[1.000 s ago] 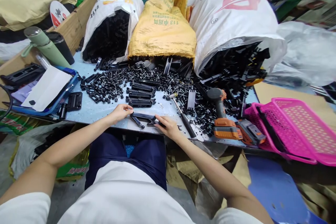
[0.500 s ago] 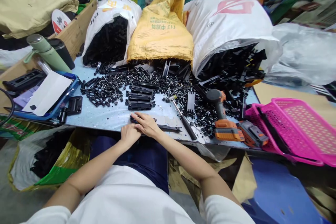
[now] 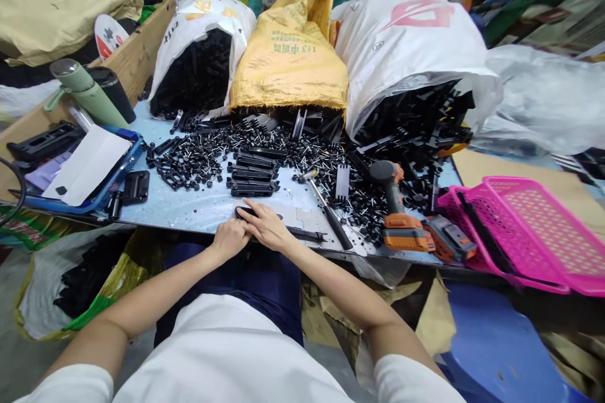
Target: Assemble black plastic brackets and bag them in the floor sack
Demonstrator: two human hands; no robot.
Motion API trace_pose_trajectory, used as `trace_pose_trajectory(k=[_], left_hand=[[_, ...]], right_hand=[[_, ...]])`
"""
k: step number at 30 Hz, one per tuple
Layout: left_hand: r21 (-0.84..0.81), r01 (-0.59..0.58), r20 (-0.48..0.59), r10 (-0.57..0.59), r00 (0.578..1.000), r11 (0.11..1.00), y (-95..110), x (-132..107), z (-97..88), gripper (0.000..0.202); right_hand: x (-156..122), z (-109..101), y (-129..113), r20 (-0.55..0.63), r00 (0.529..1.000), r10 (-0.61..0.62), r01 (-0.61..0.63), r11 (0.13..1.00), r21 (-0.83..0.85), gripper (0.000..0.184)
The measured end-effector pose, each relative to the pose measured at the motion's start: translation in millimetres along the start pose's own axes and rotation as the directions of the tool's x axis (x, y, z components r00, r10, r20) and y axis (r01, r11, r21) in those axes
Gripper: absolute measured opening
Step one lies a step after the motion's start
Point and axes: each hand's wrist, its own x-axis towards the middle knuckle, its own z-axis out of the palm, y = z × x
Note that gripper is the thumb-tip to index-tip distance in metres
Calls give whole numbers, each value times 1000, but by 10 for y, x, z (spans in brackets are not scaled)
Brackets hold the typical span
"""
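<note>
Black plastic strip (image 3: 302, 234) flat at the surface's (image 3: 198, 208) near edge, right hand (image 3: 267, 227) pressing its left end, fingers spread, left hand (image 3: 230, 238) touching alongside, fingers curled, grip unclear, hammer (image 3: 326, 208) just beyond.

Pale blue table (image 3: 189, 204) carries three open sacks at rear, loose black plastic parts (image 3: 198, 160), stacked black strips (image 3: 253, 176), hammer (image 3: 326, 211), orange cordless drill (image 3: 399, 217), black hinge (image 3: 136, 187), blue tray (image 3: 120, 173) at left.

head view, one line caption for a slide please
Both hands press a black plastic part at the table edge.
</note>
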Motion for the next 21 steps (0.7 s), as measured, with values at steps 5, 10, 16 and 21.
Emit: trace_pose_trajectory(k=[5,10,16,21], left_hand=[[374,-553,26,588,809,744,-50,297,-89,46],[450,-527,81,555,828,721,38,516,-96,49],[293,-609,-49,648,760,737,85,97,-503,57],[-59,-829,-190,809,556,556,385,-459,-793,60]], right_hand=[[-707,-152,414,-217,935,280,-333,904,-270,71],[-944,-188,636,-52,978,203,-207,902,-379,64],[-820,-775,292,42,987,-155,158,982,-99,68],[-768,-1116,-265,-106,931,-348,364,892,267,64]])
